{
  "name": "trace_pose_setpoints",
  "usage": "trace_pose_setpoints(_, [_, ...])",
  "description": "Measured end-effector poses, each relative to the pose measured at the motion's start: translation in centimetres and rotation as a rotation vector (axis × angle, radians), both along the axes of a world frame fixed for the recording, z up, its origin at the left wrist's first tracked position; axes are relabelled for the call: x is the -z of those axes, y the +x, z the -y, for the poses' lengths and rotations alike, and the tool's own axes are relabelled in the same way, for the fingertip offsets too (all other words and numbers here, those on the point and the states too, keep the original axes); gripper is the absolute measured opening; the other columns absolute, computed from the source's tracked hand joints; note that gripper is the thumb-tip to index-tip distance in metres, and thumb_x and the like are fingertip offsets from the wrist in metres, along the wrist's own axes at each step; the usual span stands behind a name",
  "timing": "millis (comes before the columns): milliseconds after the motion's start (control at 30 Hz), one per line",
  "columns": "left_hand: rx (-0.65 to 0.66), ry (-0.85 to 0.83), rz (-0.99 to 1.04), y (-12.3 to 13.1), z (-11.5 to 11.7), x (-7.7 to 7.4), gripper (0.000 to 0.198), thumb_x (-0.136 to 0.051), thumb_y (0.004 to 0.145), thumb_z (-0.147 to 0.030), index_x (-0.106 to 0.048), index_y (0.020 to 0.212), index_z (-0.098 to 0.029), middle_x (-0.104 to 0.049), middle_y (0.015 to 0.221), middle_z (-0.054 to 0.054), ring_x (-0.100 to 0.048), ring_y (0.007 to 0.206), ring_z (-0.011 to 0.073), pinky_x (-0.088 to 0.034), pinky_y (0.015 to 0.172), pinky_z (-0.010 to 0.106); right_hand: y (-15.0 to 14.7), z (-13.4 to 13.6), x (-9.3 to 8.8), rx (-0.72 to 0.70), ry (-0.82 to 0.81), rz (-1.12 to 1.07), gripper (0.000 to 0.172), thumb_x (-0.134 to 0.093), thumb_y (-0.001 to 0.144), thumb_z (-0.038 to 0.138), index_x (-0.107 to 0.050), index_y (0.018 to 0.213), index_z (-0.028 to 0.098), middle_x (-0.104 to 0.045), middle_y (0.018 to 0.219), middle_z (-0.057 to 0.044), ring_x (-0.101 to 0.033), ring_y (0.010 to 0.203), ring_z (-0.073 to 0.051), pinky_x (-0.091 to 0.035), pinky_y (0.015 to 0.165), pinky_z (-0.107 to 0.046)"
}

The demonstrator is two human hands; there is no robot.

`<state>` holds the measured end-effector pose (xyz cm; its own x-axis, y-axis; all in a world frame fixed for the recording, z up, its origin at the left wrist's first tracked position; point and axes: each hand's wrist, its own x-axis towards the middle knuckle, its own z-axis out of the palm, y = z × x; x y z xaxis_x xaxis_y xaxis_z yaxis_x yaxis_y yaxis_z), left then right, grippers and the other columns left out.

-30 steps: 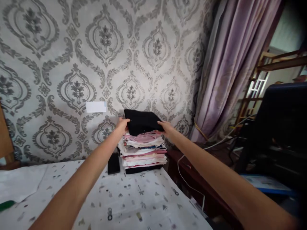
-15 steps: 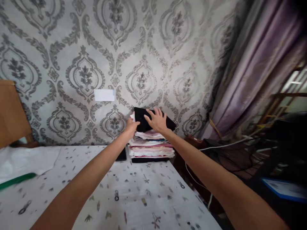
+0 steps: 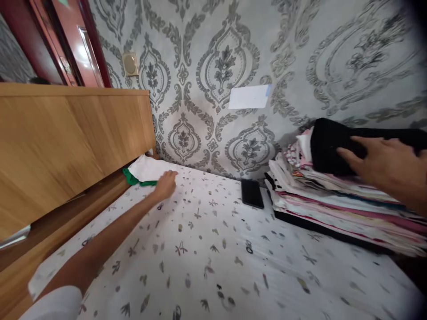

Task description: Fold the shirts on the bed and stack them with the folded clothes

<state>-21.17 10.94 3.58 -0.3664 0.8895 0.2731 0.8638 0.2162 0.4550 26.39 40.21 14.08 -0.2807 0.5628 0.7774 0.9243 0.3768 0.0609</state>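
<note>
My left hand point(image 3: 167, 184) reaches to the far left of the bed and lies over the near right edge of a white garment with green trim point(image 3: 148, 166). Its fingers are bent and partly hidden, so I cannot see whether cloth is between them. At the right, my right hand point(image 3: 393, 164) rests with fingers spread on a folded black cloth point(image 3: 330, 146), the top piece of a stack of folded clothes point(image 3: 300, 198). The stack holds white, pink and red layers, with a black piece at the bottom.
A black phone point(image 3: 252, 194) lies on the patterned bed sheet point(image 3: 207, 249) left of the stack. The wooden headboard or panel point(image 3: 83, 133) bounds the left side. The patterned wall point(image 3: 187, 115) stands behind, with a white paper point(image 3: 249, 97) and a switch point(image 3: 130, 64) on it.
My view has swung left. My left hand has left the stack and moved across to the white garment. My right hand stays on the black cloth.
</note>
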Motion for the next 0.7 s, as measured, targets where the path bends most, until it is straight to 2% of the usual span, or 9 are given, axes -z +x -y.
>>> trace_pose_setpoints(67, [-0.066, -0.079, -0.046, -4.9, 0.3, -0.5, 0.035, -0.055, 0.079, -0.006, -0.062, 0.112, -0.014, -0.059, 0.128, 0.018, -0.044, 0.129, 0.036, -0.033, 0.108, 0.05, -1.6, 3.3, 0.0, -0.026, 0.031, -0.055, 0.057, -0.044, 0.095, 0.054, -0.066, 0.126, 0.012, -0.065, 0.121, -0.028, -0.056, 0.117, -0.037, -0.037, 0.084, -0.056])
trace_pose_setpoints(133, [-0.091, -0.172, -0.068, -8.6, 0.6, -0.6, 0.031, -0.06, 0.075, -0.01, -0.064, 0.105, -0.017, -0.064, 0.12, 0.016, -0.048, 0.124, 0.036, -0.035, 0.104, 0.05, -3.7, 7.2, 0.8, -0.17, 0.082, -0.071, 0.04, -0.048, 0.094, 0.042, -0.07, 0.116, 0.017, -0.064, 0.125, -0.023, -0.055, 0.119, -0.035, -0.042, 0.089, -0.053])
trace_pose_setpoints(200, [-0.092, -0.244, -0.08, -11.2, 0.9, -0.3, 0.028, -0.062, 0.075, -0.016, -0.065, 0.103, -0.02, -0.067, 0.115, 0.013, -0.054, 0.116, 0.0338, -0.038, 0.099, 0.045, -5.9, 11.1, 2.4, -0.354, 0.064, -0.02, 0.027, -0.052, 0.09, 0.035, -0.073, 0.1, 0.02, -0.067, 0.121, -0.019, -0.059, 0.114, -0.032, -0.045, 0.093, -0.05])
trace_pose_setpoints(267, [-0.079, -0.287, -0.083, -13.1, 0.9, 0.0, 0.026, -0.062, 0.077, -0.021, -0.067, 0.102, -0.02, -0.069, 0.113, 0.013, -0.057, 0.111, 0.0321, -0.04, 0.095, 0.041, -7.8, 14.7, 4.4, -0.528, -0.001, 0.03, 0.023, -0.052, 0.09, 0.033, -0.072, 0.09, 0.022, -0.068, 0.117, -0.016, -0.063, 0.109, -0.031, -0.048, 0.093, -0.049])
trace_pose_setpoints(400, [-0.007, -0.336, -0.037, -15.5, 0.1, -0.4, 0.024, -0.065, 0.074, -0.03, -0.072, 0.095, -0.019, -0.073, 0.105, 0.01, -0.061, 0.101, 0.0273, -0.043, 0.086, 0.031, -10.3, 19.9, 8.0, -0.706, -0.194, 0.038, 0.025, -0.048, 0.092, 0.032, -0.071, 0.092, 0.022, -0.07, 0.114, -0.014, -0.064, 0.109, -0.03, -0.05, 0.095, -0.051])
trace_pose_setpoints(533, [0.061, -0.362, 0.048, -16.9, -0.2, -1.4, 0.022, -0.069, 0.066, -0.029, -0.073, 0.085, -0.019, -0.076, 0.092, 0.005, -0.065, 0.09, 0.0228, -0.046, 0.078, 0.026, -11.9, 23.2, 10.0, -0.769, -0.43, 0.005, 0.025, -0.047, 0.092, 0.031, -0.071, 0.094, 0.024, -0.07, 0.114, -0.013, -0.064, 0.11, -0.03, -0.05, 0.097, -0.052])
trace_pose_setpoints(700, [-0.021, -0.273, 0.046, -16.4, 0.5, -1.2, 0.005, -0.066, 0.065, -0.021, -0.066, 0.061, -0.018, -0.07, 0.071, 0.005, -0.062, 0.08, 0.0227, -0.043, 0.077, 0.028, -13.5, 27.4, 12.6, -0.833, -0.638, -0.109, 0.024, -0.048, 0.092, 0.03, -0.071, 0.095, 0.025, -0.069, 0.113, -0.013, -0.063, 0.111, -0.03, -0.051, 0.097, -0.052])
